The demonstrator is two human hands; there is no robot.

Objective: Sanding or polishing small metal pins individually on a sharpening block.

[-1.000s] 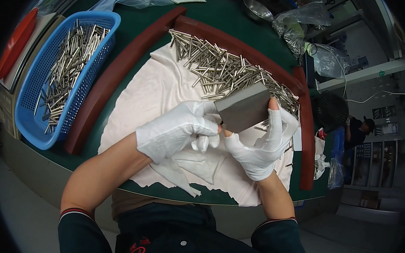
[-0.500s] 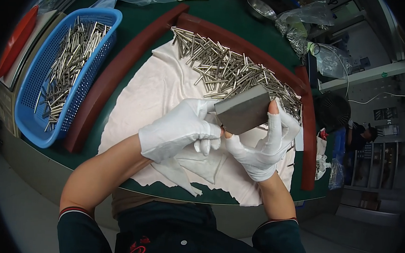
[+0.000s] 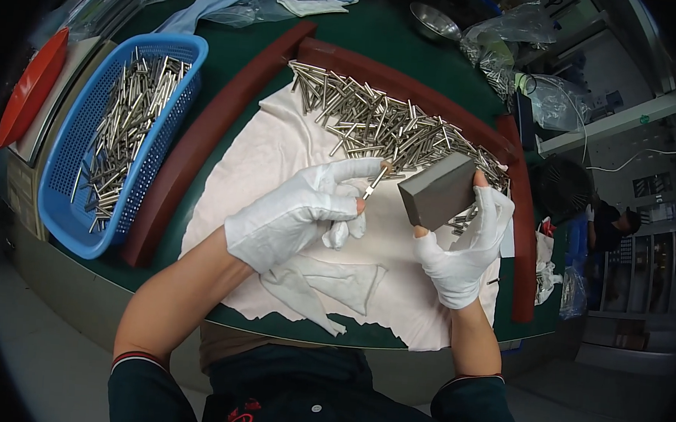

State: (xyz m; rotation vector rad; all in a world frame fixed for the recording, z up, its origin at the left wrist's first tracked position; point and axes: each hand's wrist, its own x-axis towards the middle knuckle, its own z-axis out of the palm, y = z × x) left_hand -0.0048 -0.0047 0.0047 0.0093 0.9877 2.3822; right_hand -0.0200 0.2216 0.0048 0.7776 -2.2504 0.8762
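Two gloved hands: both work over the middle of a green table (image 3: 381, 38), above a white cloth.
Table: it fills the view, with a dark red curved rail (image 3: 202, 135) fencing the work area, apparently so loose parts cannot roll off.
White cloth (image 3: 280, 148): spread inside the rail from the near edge to the far pile; it probably cushions and catches the metal parts.
Blue basket (image 3: 69, 184): on the left, outside the rail, lined with many metal pins, seemingly a separate batch.
Orange dish (image 3: 29, 87): at the far left edge, tilted beside the basket.
Pile of metal pins (image 3: 391, 124): heaped along the far side of the cloth against the rail, within easy reach of both hands.
Clear plastic bags (image 3: 515, 31): at the far right, beyond the rail, next to a small steel bowl (image 3: 434, 18).
Grey block (image 3: 439, 191): rectangular, raised off the cloth right of centre, tilted with one long face turned towards the left hand.
Right hand (image 3: 465, 247): fingers closed around the grey block, thumb at its near end and a finger on its far corner, holding it steady.
Left hand (image 3: 295, 212): fingers curled shut, pinching one pin with a wad of cloth tucked beneath.
Single pin (image 3: 373, 184): thin, its free end pointing up at the block, just beside it; whether they touch, I cannot tell.
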